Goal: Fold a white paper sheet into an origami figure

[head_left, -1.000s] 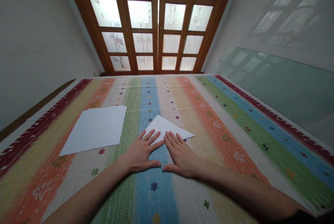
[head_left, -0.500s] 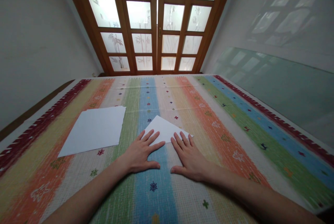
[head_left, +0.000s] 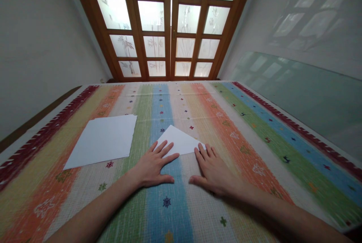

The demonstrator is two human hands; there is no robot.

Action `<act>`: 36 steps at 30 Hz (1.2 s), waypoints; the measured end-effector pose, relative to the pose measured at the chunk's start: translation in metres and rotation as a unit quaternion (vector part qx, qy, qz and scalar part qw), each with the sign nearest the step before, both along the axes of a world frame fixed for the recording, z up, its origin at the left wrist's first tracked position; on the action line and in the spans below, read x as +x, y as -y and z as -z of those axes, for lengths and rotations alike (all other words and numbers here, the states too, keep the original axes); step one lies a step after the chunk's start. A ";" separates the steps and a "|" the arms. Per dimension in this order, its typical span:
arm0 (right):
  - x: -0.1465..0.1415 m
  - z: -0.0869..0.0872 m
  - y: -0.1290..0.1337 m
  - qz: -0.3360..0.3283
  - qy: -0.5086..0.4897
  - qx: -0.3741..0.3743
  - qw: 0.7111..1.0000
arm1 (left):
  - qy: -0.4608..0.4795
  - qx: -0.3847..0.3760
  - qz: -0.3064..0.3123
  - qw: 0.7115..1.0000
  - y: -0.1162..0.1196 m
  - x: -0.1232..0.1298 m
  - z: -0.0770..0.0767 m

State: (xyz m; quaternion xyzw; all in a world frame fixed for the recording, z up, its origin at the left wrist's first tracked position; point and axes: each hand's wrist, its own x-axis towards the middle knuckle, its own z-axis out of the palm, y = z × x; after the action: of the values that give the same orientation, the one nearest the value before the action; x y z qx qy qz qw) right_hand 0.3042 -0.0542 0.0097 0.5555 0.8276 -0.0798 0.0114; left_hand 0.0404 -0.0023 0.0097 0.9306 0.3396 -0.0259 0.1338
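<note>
A white sheet of paper folded to a triangle-like shape (head_left: 181, 140) lies flat on the striped tablecloth, one corner pointing away from me. My left hand (head_left: 154, 165) rests on its left part, fingers spread and flat, covering that corner. At the paper's right end, my right hand (head_left: 210, 169) lies with its fingers stretched out and the fingertips on the right corner. Neither hand grips anything. Left of my hands is a stack of white paper (head_left: 103, 141) with slightly uneven edges.
The striped tablecloth (head_left: 166, 220) covers the wide table, with small printed motifs. Beyond the far edge stand wooden doors with frosted panes (head_left: 171, 39). A pale glass panel (head_left: 296, 88) leans along the right wall.
My right hand has slid to the right along the folded paper's near edge, toward its right corner. My left hand and the paper stack have stayed in place.
</note>
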 end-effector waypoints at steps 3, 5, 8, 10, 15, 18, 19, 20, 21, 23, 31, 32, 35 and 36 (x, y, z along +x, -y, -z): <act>-0.006 0.002 -0.011 -0.016 -0.054 0.027 0.998 | -0.004 -0.002 0.000 1.000 0.000 0.000 -0.001; -0.012 0.006 -0.021 -0.051 -0.139 0.041 0.988 | -0.002 -0.001 0.001 1.000 0.000 0.000 -0.001; -0.029 0.013 -0.039 -0.121 -0.300 0.021 0.946 | 0.007 0.009 0.007 1.000 -0.001 0.000 0.002; -0.046 0.018 -0.052 -0.143 -0.398 0.017 0.906 | 0.013 0.015 0.011 1.000 -0.001 -0.001 0.004; -0.085 0.029 -0.083 -0.070 -0.522 -0.035 0.849 | 0.017 0.033 0.017 0.999 -0.002 -0.001 0.007; -0.090 0.031 -0.092 -0.028 -0.508 -0.047 0.860 | 0.016 0.038 0.020 0.999 -0.002 -0.002 0.007; -0.088 0.031 -0.093 -0.026 -0.498 -0.046 0.865 | 0.014 0.038 0.022 0.999 -0.002 -0.002 0.008; -0.085 0.031 -0.093 -0.029 -0.489 -0.044 0.871 | 0.013 0.036 0.023 0.999 -0.002 -0.002 0.008; -0.081 0.031 -0.093 -0.035 -0.479 -0.042 0.876 | 0.011 0.033 0.023 0.999 -0.002 -0.002 0.008; -0.071 0.031 -0.092 -0.047 -0.459 -0.040 0.887 | 0.008 0.027 0.023 0.999 -0.002 -0.002 0.008; -0.027 0.034 -0.090 -0.079 -0.255 0.003 0.964 | -0.003 0.014 0.022 1.000 -0.002 -0.017 0.010; -0.022 0.033 -0.088 -0.078 -0.209 0.012 0.975 | -0.002 0.015 0.020 1.000 -0.001 -0.020 0.010; -0.012 0.029 -0.080 -0.065 -0.083 0.042 0.994 | -0.003 0.014 0.013 1.000 0.001 -0.026 0.010; -0.010 0.028 -0.078 -0.060 -0.053 0.050 0.996 | -0.004 0.013 0.011 1.000 0.002 -0.028 0.009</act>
State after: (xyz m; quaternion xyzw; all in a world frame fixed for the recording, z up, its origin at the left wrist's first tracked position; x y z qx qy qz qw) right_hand 0.2942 0.0240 -0.0183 0.4996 0.8619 -0.0671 -0.0558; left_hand 0.0127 -0.0045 0.0005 0.9357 0.3307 -0.0269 0.1199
